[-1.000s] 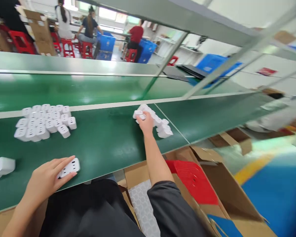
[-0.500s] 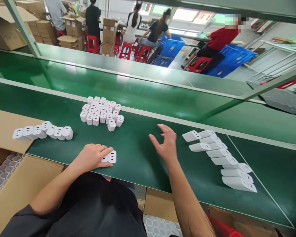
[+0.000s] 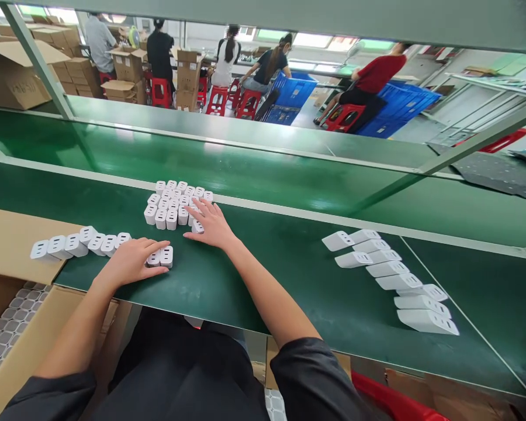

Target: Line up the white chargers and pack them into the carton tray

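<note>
White plug chargers with port slots stand on the green belt. My left hand [image 3: 131, 262] is closed around a pair of white chargers [image 3: 166, 256] near the belt's front edge, thumb on the near side. My right hand [image 3: 211, 224] is over the right side of a block of several chargers [image 3: 161, 217], fingers spread and partly hiding the ones there; whether it touches them I cannot tell. Left of my left hand is a row of several chargers [image 3: 75, 245], its right end against or just behind that hand.
Several more chargers [image 3: 388, 268] lie in a slanting line on the right. An open carton [image 3: 30, 240] with packed pieces stands at the front left. A metal rail [image 3: 280, 214] runs behind the belt. Beyond, people sit on red stools [image 3: 248, 104] near blue crates [image 3: 296, 90].
My right hand has swung left from open belt to the charger block. My left hand has slid left with its pair of chargers, towards the left row. The camera view has shifted slightly.
</note>
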{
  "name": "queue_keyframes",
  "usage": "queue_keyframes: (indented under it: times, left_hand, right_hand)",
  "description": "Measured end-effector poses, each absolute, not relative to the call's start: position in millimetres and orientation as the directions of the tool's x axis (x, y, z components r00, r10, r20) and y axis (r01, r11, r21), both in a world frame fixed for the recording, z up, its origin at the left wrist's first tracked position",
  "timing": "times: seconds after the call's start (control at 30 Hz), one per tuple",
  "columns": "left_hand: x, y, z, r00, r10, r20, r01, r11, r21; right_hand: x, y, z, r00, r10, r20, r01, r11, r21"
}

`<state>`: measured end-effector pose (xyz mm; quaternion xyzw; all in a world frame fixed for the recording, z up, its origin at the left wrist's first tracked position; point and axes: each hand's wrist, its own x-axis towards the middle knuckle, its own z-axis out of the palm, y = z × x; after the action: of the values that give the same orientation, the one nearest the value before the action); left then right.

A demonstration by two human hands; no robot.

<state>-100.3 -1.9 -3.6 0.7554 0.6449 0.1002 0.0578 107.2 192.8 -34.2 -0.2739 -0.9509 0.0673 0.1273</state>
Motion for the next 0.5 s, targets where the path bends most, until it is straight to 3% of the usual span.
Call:
queue_keyframes:
  times: [0.13, 0.37, 0.5]
  left_hand:
    - [-98, 2, 7, 0.139, 0.986, 0.092, 0.957, -0.158, 0.242]
    - [-93, 37, 3, 0.057, 0.974, 0.219, 0.989, -0.085, 0.124]
    - [-101, 33, 4, 0.030, 0.967, 0.252, 0.983, -0.073, 0.166]
  right_hand:
    - [106, 190, -34, -0.829, 0.527, 0.184, 0.513, 0.850, -0.121]
    - [113, 188, -37, -0.818, 0.541, 0.196, 0.528, 0.841, -0.121]
    - [123, 179, -34, -0.818, 0.511, 0.265, 0.496, 0.859, -0.126]
